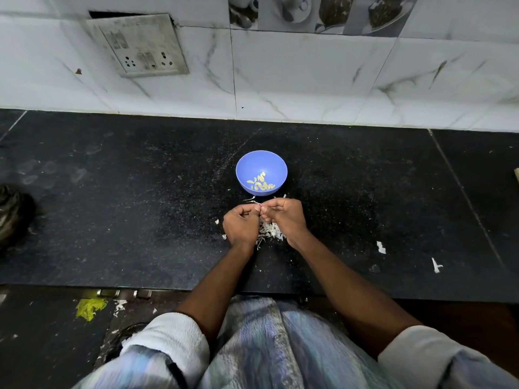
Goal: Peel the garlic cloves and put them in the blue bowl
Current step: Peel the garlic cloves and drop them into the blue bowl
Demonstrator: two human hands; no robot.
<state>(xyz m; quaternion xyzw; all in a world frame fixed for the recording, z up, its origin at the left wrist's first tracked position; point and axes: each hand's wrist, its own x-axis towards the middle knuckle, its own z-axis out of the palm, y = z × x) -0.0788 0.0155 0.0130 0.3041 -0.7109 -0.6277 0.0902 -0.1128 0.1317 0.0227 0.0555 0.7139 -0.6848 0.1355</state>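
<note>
Spreading black and speckled under everything, a stone table (pixel 112 192), backed by a white marbled tile wall (pixel 280 80). Carrying a grimy switch and socket plate (pixel 140 46) up on that wall, well beyond the left hand and off to its left.

Meeting fingertip to fingertip just above the table, left hand (pixel 242 224) and right hand (pixel 286 217), both with fingers curled in. Pinching a small garlic clove (pixel 259 210) between them, only a pale sliver showing at the fingertips; too small to tell how much skin is left on it.

Lying directly under and between the two hands, a heap of white garlic peels (pixel 269 230), touching the table and partly hidden by the wrists. Sitting just left of the left hand, a single pale scrap (pixel 216 221). Lying well off to the right of the right hand, two more white bits of peel (pixel 381 247).

Standing just beyond the hands, close past the fingertips, the blue bowl (pixel 261 161), upright on the table. Holding a small cluster of peeled cloves (pixel 260 183), yellowish, resting in the bottom toward the near side of the bowl.

Reaching in from below, two bare forearms with pale rolled sleeves (pixel 174 332) at the elbows. Showing far left of the left hand at the table's edge, a dark crumpled object (pixel 14 211), not identifiable.
</note>
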